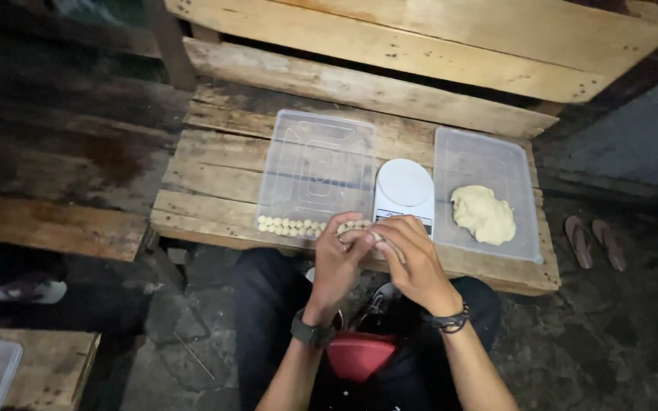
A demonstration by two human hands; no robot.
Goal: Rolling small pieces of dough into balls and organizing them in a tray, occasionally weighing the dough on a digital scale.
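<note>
Wooden bench (215,164) under clear tray (317,164) of dough balls (291,225); left hand (342,259) and right hand (414,259) together, pinching dough piece (375,237).

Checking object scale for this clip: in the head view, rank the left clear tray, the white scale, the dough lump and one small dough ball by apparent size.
1. Left clear tray
2. White scale
3. Dough lump, only slightly smaller than the scale, so that pair is close
4. Small dough ball, by far the smallest

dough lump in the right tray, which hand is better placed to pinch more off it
Right hand: it sits nearer the dough lump; the left hand is by the row of balls.
</note>
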